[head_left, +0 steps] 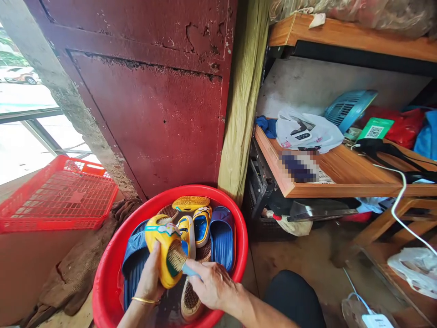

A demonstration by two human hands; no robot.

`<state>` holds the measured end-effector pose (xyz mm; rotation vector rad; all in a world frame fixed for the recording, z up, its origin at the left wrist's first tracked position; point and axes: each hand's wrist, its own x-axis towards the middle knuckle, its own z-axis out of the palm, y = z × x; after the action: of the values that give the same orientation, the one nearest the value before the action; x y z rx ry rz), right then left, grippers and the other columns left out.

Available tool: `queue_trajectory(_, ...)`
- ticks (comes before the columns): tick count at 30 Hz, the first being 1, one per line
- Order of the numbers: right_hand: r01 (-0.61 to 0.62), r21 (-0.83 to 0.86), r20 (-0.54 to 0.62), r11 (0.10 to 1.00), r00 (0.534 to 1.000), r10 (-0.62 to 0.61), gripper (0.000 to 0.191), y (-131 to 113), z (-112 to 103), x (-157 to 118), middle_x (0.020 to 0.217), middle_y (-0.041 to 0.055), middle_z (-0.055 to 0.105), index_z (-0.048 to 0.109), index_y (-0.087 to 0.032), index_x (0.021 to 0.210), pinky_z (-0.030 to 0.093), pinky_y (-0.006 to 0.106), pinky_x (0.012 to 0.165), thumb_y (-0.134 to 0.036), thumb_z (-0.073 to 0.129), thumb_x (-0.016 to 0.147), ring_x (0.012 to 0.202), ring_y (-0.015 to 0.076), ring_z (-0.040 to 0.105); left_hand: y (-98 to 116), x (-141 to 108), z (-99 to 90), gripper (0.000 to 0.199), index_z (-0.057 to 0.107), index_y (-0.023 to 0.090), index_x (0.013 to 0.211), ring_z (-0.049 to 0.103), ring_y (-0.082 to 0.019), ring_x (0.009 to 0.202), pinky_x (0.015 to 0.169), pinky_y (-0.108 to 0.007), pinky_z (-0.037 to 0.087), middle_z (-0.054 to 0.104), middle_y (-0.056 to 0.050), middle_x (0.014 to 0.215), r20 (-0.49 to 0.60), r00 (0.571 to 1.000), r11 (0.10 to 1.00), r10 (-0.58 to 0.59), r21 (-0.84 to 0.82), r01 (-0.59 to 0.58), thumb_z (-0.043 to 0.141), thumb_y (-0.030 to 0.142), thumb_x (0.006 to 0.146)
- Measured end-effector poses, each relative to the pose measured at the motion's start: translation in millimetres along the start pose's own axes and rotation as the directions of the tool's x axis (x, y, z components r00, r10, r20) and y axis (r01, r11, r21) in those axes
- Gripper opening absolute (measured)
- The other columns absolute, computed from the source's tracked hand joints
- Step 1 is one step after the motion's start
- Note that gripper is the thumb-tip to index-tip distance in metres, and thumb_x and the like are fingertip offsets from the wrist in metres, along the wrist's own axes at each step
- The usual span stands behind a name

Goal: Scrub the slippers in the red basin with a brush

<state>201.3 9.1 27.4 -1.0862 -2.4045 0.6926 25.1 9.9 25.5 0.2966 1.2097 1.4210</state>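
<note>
My left hand (150, 278) grips a yellow slipper (165, 248) with a teal and white decoration, tilted above a red basin (102, 284). In my right hand (213, 282) is a scrubbing brush (178, 259) with pale bristles and a light blue handle; the bristles reach into the slipper's opening. Below lie several pieces of footwear in the basin's water, among them a dark blue slide (222, 237), another blue slide (134, 255) partly hidden by my left hand, a yellow and blue slipper (202, 223), and a brown-patterned sole (190, 298).
A red plastic crate (73, 191) is at the left, above brown sacking (77, 269). Behind the basin is a maroon door (150, 123). Wooden shelves (362, 168) on the right hold a white plastic bag (309, 132) and a blue fan (351, 109).
</note>
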Motion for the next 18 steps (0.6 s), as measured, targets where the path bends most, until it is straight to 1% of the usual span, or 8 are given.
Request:
queue_trajectory(3, 0.028, 0.009, 0.075, 1.000, 0.997, -0.028, 0.037, -7, -7, -11, 0.092, -0.0004, 0.077, 0.064, -0.030, 0.124, 0.051, 0.023, 0.071, -0.026, 0.049, 0.090, 0.081, 0.0193, 0.071, 22, 11, -14.8, 0.049, 0.066, 0.020, 0.114, 0.070, -0.033, 0.106, 0.082, -0.041, 0.061, 0.078, -0.006, 0.102, -0.064, 0.992, 0.994, 0.106, 0.010, -0.106, 0.059, 0.057, 0.083)
queue_trajectory(6, 0.008, -0.033, 0.124, 0.999, 0.992, -0.004, 0.032, -9, -6, -31, 0.088, -0.0045, 0.076, 0.067, -0.037, 0.115, 0.050, 0.023, 0.064, -0.030, 0.053, 0.088, 0.076, 0.0188, 0.071, 44, 20, -28.8, 0.042, 0.067, 0.024, 0.109, 0.066, -0.031, 0.114, 0.087, -0.040, 0.060, 0.078, -0.003, 0.105, -0.226, 0.944, 0.968, 0.240, -0.011, -0.249, 0.054, 0.056, 0.086)
queue_trajectory(8, -0.028, -0.081, 0.121, 0.996, 0.992, 0.038, 0.031, -9, -2, -41, 0.088, -0.0059, 0.076, 0.066, -0.040, 0.115, 0.049, 0.023, 0.061, -0.034, 0.054, 0.087, 0.074, 0.0193, 0.071, 50, 22, -31.3, 0.039, 0.067, 0.025, 0.110, 0.065, -0.030, 0.116, 0.090, -0.041, 0.059, 0.077, -0.001, 0.106, -0.309, 0.913, 0.955, 0.266, -0.045, -0.293, 0.051, 0.053, 0.088)
queue_trajectory(9, -0.035, -0.101, 0.116, 0.994, 0.992, 0.047, 0.031, -8, 0, -42, 0.088, -0.0058, 0.076, 0.065, -0.040, 0.115, 0.049, 0.024, 0.060, -0.034, 0.054, 0.087, 0.073, 0.0195, 0.071, 48, 21, -30.0, 0.037, 0.067, 0.025, 0.110, 0.065, -0.029, 0.116, 0.091, -0.041, 0.059, 0.077, -0.001, 0.106, -0.315, 0.914, 0.956, 0.255, -0.062, -0.287, 0.052, 0.051, 0.089)
queue_trajectory(11, -0.019, -0.121, 0.107, 0.992, 0.994, 0.032, 0.033, -6, 1, -37, 0.087, -0.0038, 0.076, 0.064, -0.037, 0.118, 0.050, 0.025, 0.062, -0.031, 0.052, 0.087, 0.073, 0.0201, 0.071, 35, 17, -22.8, 0.037, 0.068, 0.025, 0.112, 0.067, -0.029, 0.112, 0.090, -0.041, 0.059, 0.078, -0.001, 0.105, -0.252, 0.944, 0.967, 0.212, -0.088, -0.241, 0.056, 0.050, 0.087)
queue_trajectory(13, -0.017, -0.123, 0.075, 0.992, 0.997, 0.027, 0.037, -4, 0, -27, 0.088, -0.0005, 0.076, 0.062, -0.032, 0.122, 0.051, 0.025, 0.066, -0.027, 0.049, 0.088, 0.075, 0.0208, 0.071, 14, 12, -12.6, 0.042, 0.067, 0.024, 0.116, 0.070, -0.030, 0.106, 0.086, -0.042, 0.060, 0.078, -0.004, 0.104, -0.119, 0.982, 0.985, 0.143, -0.077, -0.153, 0.062, 0.051, 0.084)
queue_trajectory(15, -0.046, -0.105, 0.029, 0.993, 0.998, 0.050, 0.038, -2, -5, -15, 0.091, 0.0021, 0.077, 0.061, -0.028, 0.125, 0.052, 0.026, 0.069, -0.024, 0.046, 0.089, 0.079, 0.0214, 0.072, -4, 9, -4.1, 0.049, 0.066, 0.021, 0.120, 0.072, -0.031, 0.101, 0.083, -0.041, 0.060, 0.078, -0.007, 0.105, -0.008, 0.999, 0.998, 0.054, -0.031, -0.054, 0.066, 0.051, 0.082)
queue_trajectory(18, -0.039, -0.057, 0.014, 0.998, 0.999, 0.040, 0.040, -1, -13, -7, 0.098, 0.0027, 0.077, 0.060, -0.027, 0.127, 0.052, 0.025, 0.074, -0.024, 0.045, 0.090, 0.086, 0.0212, 0.072, -10, 10, -1.8, 0.051, 0.064, 0.020, 0.124, 0.072, -0.028, 0.098, 0.081, -0.036, 0.060, 0.077, -0.008, 0.106, -0.036, 0.996, 0.997, 0.077, 0.026, -0.076, 0.065, 0.051, 0.083)
